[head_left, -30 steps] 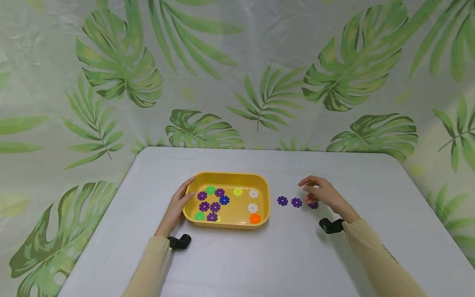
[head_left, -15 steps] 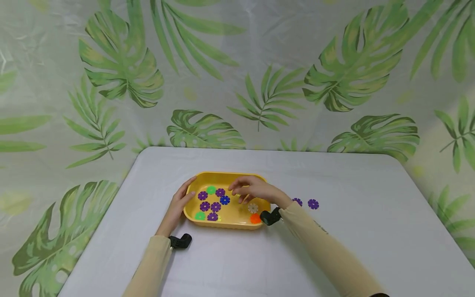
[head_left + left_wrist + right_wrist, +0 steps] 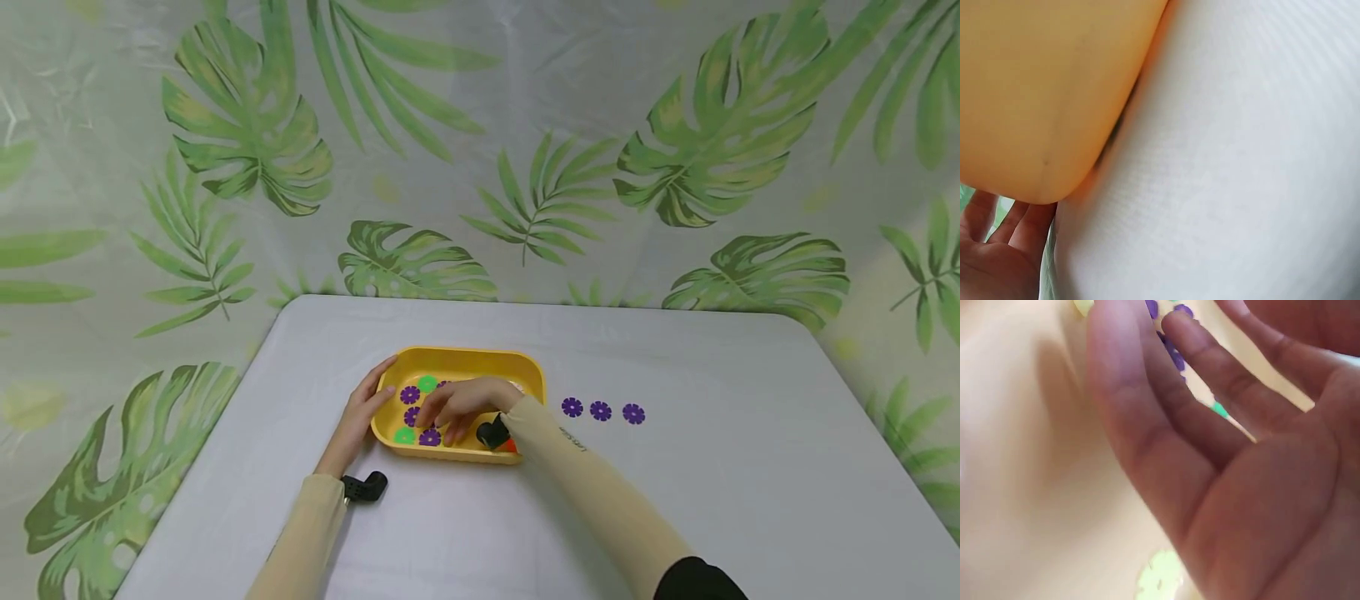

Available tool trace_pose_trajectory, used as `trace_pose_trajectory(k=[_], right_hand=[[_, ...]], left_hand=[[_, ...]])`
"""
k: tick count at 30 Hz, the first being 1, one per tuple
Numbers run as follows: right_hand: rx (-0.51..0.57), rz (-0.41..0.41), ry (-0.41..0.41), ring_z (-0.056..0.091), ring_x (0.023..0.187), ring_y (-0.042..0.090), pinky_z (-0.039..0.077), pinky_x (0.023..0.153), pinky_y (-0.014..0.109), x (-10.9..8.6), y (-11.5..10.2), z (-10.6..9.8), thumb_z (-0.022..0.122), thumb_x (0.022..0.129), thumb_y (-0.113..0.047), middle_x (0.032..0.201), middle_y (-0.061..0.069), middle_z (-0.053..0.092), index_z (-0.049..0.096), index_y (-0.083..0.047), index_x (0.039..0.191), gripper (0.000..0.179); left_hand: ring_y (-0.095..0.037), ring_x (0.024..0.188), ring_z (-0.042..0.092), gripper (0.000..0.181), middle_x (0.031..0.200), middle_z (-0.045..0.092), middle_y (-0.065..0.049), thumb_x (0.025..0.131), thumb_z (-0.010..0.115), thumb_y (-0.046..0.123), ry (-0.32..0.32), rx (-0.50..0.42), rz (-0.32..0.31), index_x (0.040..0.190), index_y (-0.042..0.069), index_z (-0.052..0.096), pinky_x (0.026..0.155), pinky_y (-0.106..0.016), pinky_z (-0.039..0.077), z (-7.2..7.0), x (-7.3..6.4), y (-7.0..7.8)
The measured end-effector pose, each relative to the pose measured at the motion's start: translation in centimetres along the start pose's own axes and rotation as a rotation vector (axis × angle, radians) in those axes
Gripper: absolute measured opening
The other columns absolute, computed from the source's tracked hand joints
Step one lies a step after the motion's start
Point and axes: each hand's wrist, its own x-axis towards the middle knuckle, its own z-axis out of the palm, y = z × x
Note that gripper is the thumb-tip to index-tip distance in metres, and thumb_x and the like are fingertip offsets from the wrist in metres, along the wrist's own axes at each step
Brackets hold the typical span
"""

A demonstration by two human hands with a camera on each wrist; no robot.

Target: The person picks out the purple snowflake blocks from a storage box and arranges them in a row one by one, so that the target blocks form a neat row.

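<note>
My left hand (image 3: 358, 421) holds the left end of a yellow plastic tray (image 3: 468, 359), thumb over the rim. In the left wrist view, fingers (image 3: 1027, 228) lie behind the tray wall (image 3: 1041, 81). Over the tray's inside, my right hand (image 3: 468, 402) reaches down with loosely bent, spread fingers. Its fingertips are close to notched plastic discs, among them a purple disc (image 3: 430, 437) and a green disc (image 3: 404, 436). Between the fingers in the right wrist view a purple disc (image 3: 1174, 353) shows, with no clear grip on it. The right hand hides several discs.
Three purple discs (image 3: 601, 411) lie in a row on the white tabletop (image 3: 720, 467), right of the tray. An orange disc (image 3: 512, 447) sits in the tray's front right corner. A leaf-patterned cloth (image 3: 540, 200) hangs behind the table.
My right hand has moved left from above the row of purple discs, over the tray's right side, and down among the discs inside. The left hand stays at the tray's left end.
</note>
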Motion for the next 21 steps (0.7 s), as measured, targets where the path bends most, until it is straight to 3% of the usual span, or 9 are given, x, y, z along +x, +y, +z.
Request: trace_pose_trajectory(k=[7,15,21], right_hand=[[-0.053,0.028,-0.054,0.059,0.073,0.017,0.055,0.072,0.026,1.3,-0.1,0.5,0.048,0.091,0.006,0.101,0.009,0.058,0.062,0.002,0.112,0.025],[-0.122,0.038,0.008,0.058,0.06,0.013,0.053,0.057,0.02,0.8,0.0,0.6,0.052,0.09,0.007,0.076,0.006,0.058,0.064,0.004,0.096,0.014],[-0.105,-0.006,0.041,0.053,0.057,0.011,0.047,0.054,0.018,0.1,0.3,-0.4,0.051,0.093,0.003,0.072,0.004,0.057,0.061,-0.001,0.09,0.011]], left_hand=[[-0.018,0.144,0.011,0.047,0.156,0.024,-0.001,0.102,0.046,0.02,-0.004,0.003,0.023,0.148,0.019,0.037,0.116,-0.041,0.01,0.0,0.0,-0.1],[-0.014,0.143,0.011,0.046,0.155,0.025,0.003,0.102,0.046,0.021,-0.001,-0.002,0.021,0.148,0.022,0.038,0.116,-0.04,0.01,0.1,-0.1,0.1],[-0.015,0.144,0.01,0.047,0.156,0.024,0.002,0.102,0.046,0.022,-0.004,-0.009,0.011,0.148,0.022,0.037,0.116,-0.041,0.008,0.0,-0.1,0.1]])
